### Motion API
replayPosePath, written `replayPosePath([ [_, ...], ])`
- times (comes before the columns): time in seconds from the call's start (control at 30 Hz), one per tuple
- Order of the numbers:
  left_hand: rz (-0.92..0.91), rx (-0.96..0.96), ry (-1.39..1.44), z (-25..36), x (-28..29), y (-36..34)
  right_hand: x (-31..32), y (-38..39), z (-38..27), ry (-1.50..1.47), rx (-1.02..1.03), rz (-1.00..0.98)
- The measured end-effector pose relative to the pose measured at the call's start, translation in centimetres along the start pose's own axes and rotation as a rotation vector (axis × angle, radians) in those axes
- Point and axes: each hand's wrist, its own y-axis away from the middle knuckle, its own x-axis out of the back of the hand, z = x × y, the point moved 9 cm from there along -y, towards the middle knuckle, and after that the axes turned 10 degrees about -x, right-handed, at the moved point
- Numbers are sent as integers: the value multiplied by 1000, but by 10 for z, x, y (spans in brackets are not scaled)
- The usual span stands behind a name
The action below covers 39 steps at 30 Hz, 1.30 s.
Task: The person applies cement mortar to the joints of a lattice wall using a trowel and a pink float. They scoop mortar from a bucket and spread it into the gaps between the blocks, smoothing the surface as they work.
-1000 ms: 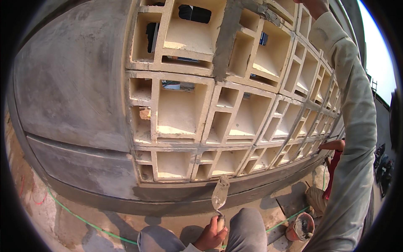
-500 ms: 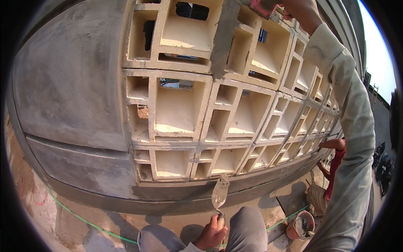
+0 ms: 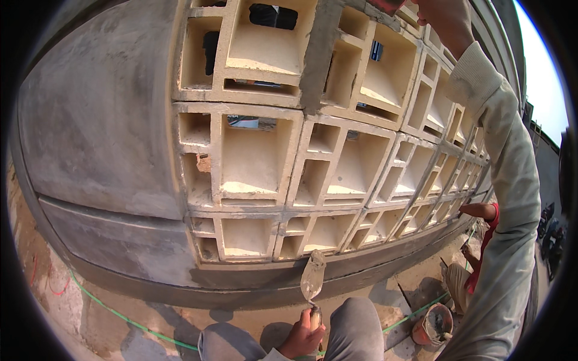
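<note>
In my left hand point(image 3: 301, 339), low in the middle, is the wooden handle of a pointing trowel point(image 3: 312, 280). Its blade points up toward the wall's bottom ledge, and grey mortar sits near the tip. My right hand point(image 3: 444, 23) reaches to the top edge, fingers closed on a pinkish-red flat thing point(image 3: 388, 5), mostly cut off by the frame. That thing lies against the mortared joint between cream breeze blocks point(image 3: 259, 153). The blocks stand in stacked rows with rectangular openings. A band of grey mortar point(image 3: 317, 57) covers the upright joint left of my right hand.
Smooth grey plastered wall point(image 3: 108, 114) fills the left. An orange bucket point(image 3: 415, 332) with grey mortar stands on the ground to the right. Beyond it a co-worker in red point(image 3: 486, 246) crouches by the wall. A green hose point(image 3: 126, 323) crosses the ground. Motorbikes point(image 3: 549, 231) stand far right.
My right hand and the pinkish-red thing have shifted slightly right and upward along the joint. The trowel in my left hand has barely moved.
</note>
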Motion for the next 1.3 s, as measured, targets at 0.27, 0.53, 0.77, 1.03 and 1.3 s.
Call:
replayPosePath([
  [0.27,-71,-300,-308,3,10,-5,23,-32,22,-11,77,121],
  [0.53,18,135,166,1,-7,14,56,49,94,-450,-506,-431],
  [0.77,-163,-501,-625,55,-26,18,143,211,129,-968,-795,-481],
  [1.03,-143,-589,-804,46,-22,24,117,186,116,-1017,-865,-536],
  [1.3,-217,-152,-404,8,-18,7,23,39,-18,459,683,-499],
])
